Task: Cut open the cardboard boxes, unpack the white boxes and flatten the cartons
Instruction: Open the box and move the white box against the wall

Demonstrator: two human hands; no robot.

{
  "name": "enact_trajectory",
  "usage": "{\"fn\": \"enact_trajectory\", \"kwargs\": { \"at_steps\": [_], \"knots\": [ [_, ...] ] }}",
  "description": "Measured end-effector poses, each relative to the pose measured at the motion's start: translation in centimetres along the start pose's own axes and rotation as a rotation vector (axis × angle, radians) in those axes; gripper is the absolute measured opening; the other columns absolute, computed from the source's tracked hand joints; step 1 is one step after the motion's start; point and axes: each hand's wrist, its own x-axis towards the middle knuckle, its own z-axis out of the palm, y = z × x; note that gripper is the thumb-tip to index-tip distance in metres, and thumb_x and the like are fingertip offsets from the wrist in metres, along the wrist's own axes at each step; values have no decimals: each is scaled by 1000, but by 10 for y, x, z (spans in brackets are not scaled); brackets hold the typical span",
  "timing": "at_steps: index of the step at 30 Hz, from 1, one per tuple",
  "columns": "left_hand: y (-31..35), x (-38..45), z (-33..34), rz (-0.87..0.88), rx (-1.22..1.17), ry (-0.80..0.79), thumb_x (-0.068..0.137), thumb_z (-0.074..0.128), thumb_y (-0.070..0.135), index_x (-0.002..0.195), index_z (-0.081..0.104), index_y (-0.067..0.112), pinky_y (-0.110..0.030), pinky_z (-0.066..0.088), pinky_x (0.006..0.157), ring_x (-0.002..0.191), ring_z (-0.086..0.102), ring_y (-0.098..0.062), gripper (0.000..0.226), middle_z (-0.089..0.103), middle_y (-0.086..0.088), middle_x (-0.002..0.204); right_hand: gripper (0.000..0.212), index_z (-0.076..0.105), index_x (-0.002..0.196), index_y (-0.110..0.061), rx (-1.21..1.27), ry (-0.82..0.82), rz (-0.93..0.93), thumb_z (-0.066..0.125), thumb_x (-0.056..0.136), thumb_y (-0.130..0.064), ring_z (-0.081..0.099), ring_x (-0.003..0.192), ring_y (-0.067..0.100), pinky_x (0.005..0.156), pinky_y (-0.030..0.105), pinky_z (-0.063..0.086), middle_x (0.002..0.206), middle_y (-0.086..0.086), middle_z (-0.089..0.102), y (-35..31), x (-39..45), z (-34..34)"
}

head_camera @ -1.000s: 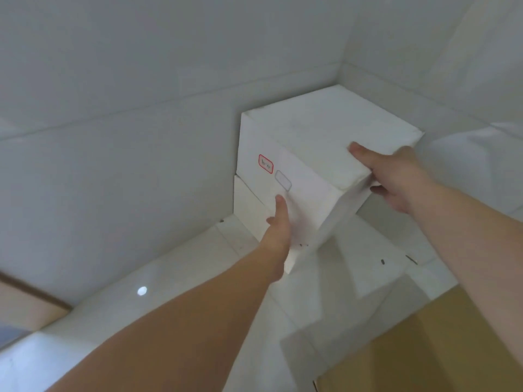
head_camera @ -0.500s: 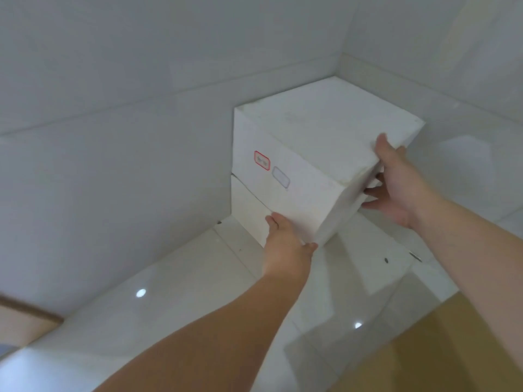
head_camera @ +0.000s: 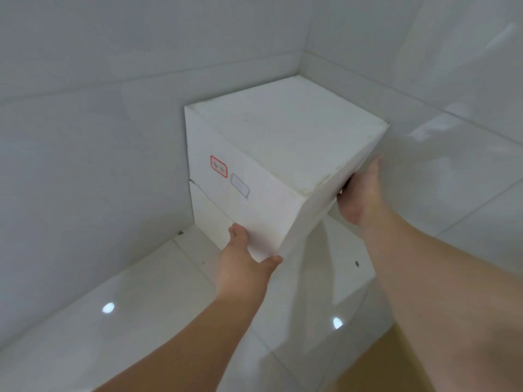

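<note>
Your left hand (head_camera: pixel 244 260) has slid down the near face of the upper white box (head_camera: pixel 271 154) since a second ago, when its fingers lay flat higher up by the grey-outlined label (head_camera: pixel 240 188). Now it cups the box's lowest near corner, thumb on the label side and the fingers hidden behind the box edge, so you are gripping the corner from below. Your right hand (head_camera: pixel 359 193) has also dropped: a second ago its thumb lay over the top edge, half a second ago the fingers were spread against the right side, and now it sits lower on that right face with its fingertips tucked out of sight under or behind the box. It holds the box, though how far the fingers curl cannot be told.

The upper white box lies between your two hands, tilted, with its near corner pointing down toward you. It rests on a lower white box (head_camera: pixel 209 216), of which only a strip shows beneath the left face. A red-outlined label (head_camera: pixel 218 166) sits just beside the grey one on that face.

Both boxes stand in the corner where the two white tiled walls (head_camera: pixel 93 137) meet, on the glossy white floor (head_camera: pixel 147 295). A brown cardboard surface (head_camera: pixel 376 369) shows at the lower right edge, under your right forearm.
</note>
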Motion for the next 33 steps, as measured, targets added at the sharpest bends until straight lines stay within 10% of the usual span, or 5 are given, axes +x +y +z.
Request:
{"fn": "enact_trajectory", "kwargs": {
  "at_steps": [9, 13, 20, 24, 33],
  "knots": [
    [-1, -8, 0, -9, -101, 8, 81, 74, 33, 153, 9, 21, -24, 24, 111, 140, 28, -13, 98, 27, 6, 155, 104, 20, 152, -14, -81, -61, 86, 4, 77, -85, 19, 143, 7, 119, 30, 9, 155, -7, 24, 7, -11, -3],
    [4, -11, 6, 27, 12, -25, 90, 62, 36, 152, -7, 18, -23, 19, 109, 142, 23, -17, 95, 11, 3, 160, 77, 49, 134, -28, -101, 28, 1, 13, 86, -76, 47, 121, 7, 107, 26, 29, 136, -12, 51, 17, -33, 26],
    [1, -8, 8, 26, 84, -48, 92, 57, 41, 150, -17, 19, -33, 25, 113, 143, 21, -24, 96, 7, 3, 160, 118, 15, 151, -34, -176, 53, 193, 19, 51, -97, 26, 142, 17, 116, 44, 15, 155, -11, 25, 78, -101, 60],
    [-2, -7, 7, 35, 229, -84, 94, 53, 40, 149, -18, 14, -40, 17, 118, 146, 8, -26, 94, -1, -1, 161, 86, -1, 153, -28, -282, -8, 130, 14, 84, -77, 9, 147, 16, 119, 43, 4, 160, -7, 6, 84, -117, 58],
    [46, -61, -58, 9, 679, -142, 96, 48, 29, 146, 18, 6, -39, 17, 115, 143, 17, -24, 63, 23, -10, 153, 71, 20, 150, -4, -1660, -97, -122, 10, 99, -52, 15, 145, 30, 119, 42, 11, 156, 15, 22, 8, -181, -1]
  ]
}}
